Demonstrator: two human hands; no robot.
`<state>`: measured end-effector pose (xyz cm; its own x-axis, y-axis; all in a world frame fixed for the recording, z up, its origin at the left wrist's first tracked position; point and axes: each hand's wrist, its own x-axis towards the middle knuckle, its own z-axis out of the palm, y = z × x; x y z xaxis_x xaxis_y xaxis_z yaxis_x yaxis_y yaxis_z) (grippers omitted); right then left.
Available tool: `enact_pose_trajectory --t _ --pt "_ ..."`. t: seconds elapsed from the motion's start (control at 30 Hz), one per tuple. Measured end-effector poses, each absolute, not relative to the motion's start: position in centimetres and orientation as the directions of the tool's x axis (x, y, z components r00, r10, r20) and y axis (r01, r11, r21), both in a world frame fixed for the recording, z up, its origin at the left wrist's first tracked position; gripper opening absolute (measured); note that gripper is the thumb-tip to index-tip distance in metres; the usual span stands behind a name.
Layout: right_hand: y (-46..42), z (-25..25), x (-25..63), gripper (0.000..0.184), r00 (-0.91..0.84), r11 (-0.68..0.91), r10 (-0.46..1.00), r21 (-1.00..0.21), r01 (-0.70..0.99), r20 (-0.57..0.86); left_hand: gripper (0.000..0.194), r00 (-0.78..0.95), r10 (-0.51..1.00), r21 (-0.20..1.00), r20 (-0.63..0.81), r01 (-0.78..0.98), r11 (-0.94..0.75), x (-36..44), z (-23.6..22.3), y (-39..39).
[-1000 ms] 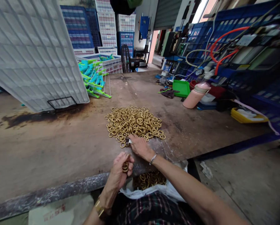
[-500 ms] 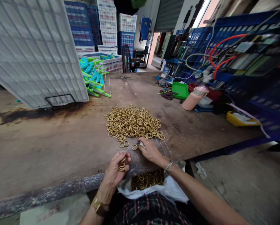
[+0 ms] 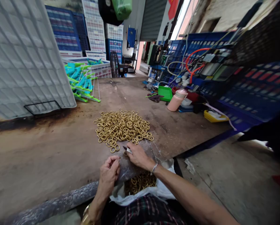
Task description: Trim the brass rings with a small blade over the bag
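Standing at left: white crate (image 3: 29,59) on table (image 3: 48,150). Left hand (image 3: 108,172): near edge, fingers curled inward; whether it grasps anything cannot be told. Ring pile (image 3: 123,125): on table, beyond both hands. Loose ring (image 3: 125,153): just beside right hand (image 3: 138,155), which grasps a small dark-tipped tool (image 3: 128,150). Sack (image 3: 160,187): below near edge, more rings (image 3: 140,182) inside. Pink bottle (image 3: 177,100): farther off, right.

Dim indoor light; edges look stretched and probably blurred.
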<state>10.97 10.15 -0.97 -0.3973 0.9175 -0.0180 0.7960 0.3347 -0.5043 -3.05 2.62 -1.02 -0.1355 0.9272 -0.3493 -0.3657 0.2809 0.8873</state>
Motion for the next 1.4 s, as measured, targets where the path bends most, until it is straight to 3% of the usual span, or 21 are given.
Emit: enact_pose_trajectory --t 0.1,0.2,0.3,0.4,0.5,0.7,0.87,1.13,1.23,1.4 --pt "10.1 -0.5 10.9 0.003 -0.324 0.207 0.946 -0.705 0.679 -0.035 0.023 -0.218 0.970 0.994 -0.105 -0.013 0.104 -2.7 -1.2 2.9" --pt "9.8 0.2 10.8 0.004 -0.314 -0.033 0.929 -0.888 0.459 -0.197 0.021 -0.182 0.979 0.985 0.091 0.162 -0.061 -2.6 -1.3 3.3" --pt "9.1 1.0 10.8 0.007 -0.397 -0.351 0.811 -0.901 0.256 -0.429 0.018 -0.100 0.983 0.973 0.155 0.189 -0.134 -2.4 -1.1 3.4" --pt "8.4 1.4 10.9 0.011 -0.462 -0.473 0.745 -0.869 0.145 -0.482 0.014 -0.057 0.990 0.977 0.133 0.178 -0.121 -2.2 -0.8 3.2" --pt "7.9 1.5 11.0 0.016 -0.453 -0.398 0.787 -0.906 0.145 -0.418 0.015 -0.066 0.996 0.991 0.052 0.125 -0.043 -1.9 -0.7 3.0" --pt "7.5 1.3 11.3 0.022 -0.389 -0.054 0.905 -0.953 0.298 -0.173 0.024 -0.082 0.984 0.988 -0.156 -0.031 0.154 -1.4 -0.8 2.9" --pt "7.4 1.1 11.9 0.019 -0.367 -0.056 0.913 -0.945 0.322 -0.179 0.033 0.013 0.949 0.942 -0.315 -0.115 0.314 -0.8 -0.1 2.6" --pt "7.0 0.3 12.6 0.027 -0.424 0.028 0.898 -0.945 0.326 -0.119 0.029 0.124 0.938 0.868 -0.325 -0.355 0.348 -0.3 0.4 1.6" --pt "6.7 -0.1 13.3 0.022 -0.382 0.169 0.924 -0.870 0.463 -0.024 0.030 0.095 0.935 0.860 -0.341 -0.370 0.351 0.0 0.5 1.4" --pt "5.7 -0.8 14.0 0.014 -0.551 0.454 0.833 -0.623 0.637 0.044 0.031 0.038 0.933 0.887 -0.359 -0.296 0.354 0.6 0.3 1.2"
